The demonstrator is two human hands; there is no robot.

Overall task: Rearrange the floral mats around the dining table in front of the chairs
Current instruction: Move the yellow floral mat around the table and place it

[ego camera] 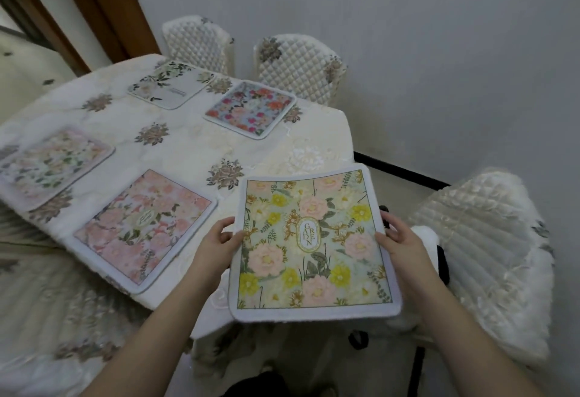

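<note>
Both hands, left hand (216, 239) and right hand (400, 236), fingers clamped on side edges of rounded-square fuzzy green mat (314, 239), over the quilted tablecloth's (188, 145) near right corner.

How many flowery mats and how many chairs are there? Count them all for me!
Mats: 5, four lying on the table: grey, red and blue, pale pink and green, pink; and one yellow held in both hands.
Chairs: 3.
Total: 8.
</note>
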